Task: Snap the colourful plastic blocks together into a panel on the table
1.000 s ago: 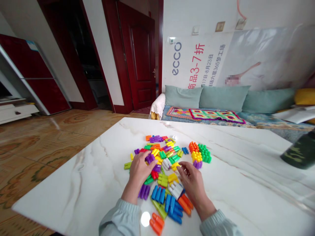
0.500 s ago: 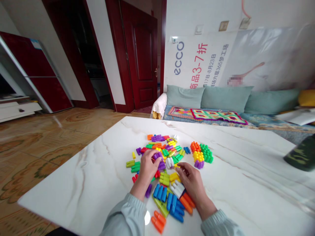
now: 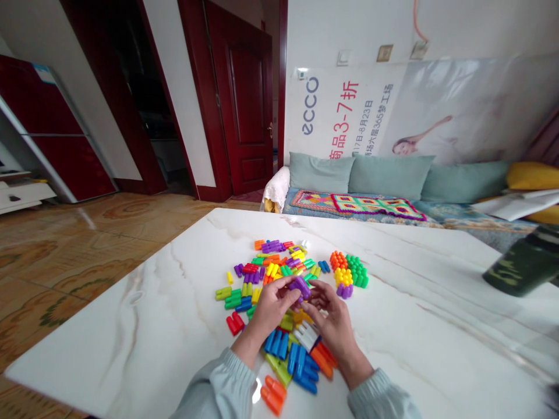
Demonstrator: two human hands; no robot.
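Observation:
Above the pile, my left hand (image 3: 274,302) is closed with thumb and fingers on a purple bullet-shaped building block (image 3: 299,286). My right hand (image 3: 331,308) meets it from the right, fingers curled against the same block; its far fingers are partly hidden. Under and around both hands lie loose plastic blocks: blue ones (image 3: 276,343), a white one (image 3: 306,334), orange ones (image 3: 322,358) and a red one (image 3: 234,323). Right of the hands stand grouped upright blocks, green (image 3: 357,271), orange (image 3: 338,261), yellow (image 3: 343,276) and purple (image 3: 345,291).
The blocks are on a white marble-patterned table (image 3: 144,326). A dark green camouflage cup (image 3: 519,265) stands near its right edge. Behind the table is a sofa with pale green cushions (image 3: 391,180); a dark red door (image 3: 244,99) is further back.
My hands have come together over the middle of the pile, the left bringing the purple block rightward and the right moving up to it. The view has shifted slightly.

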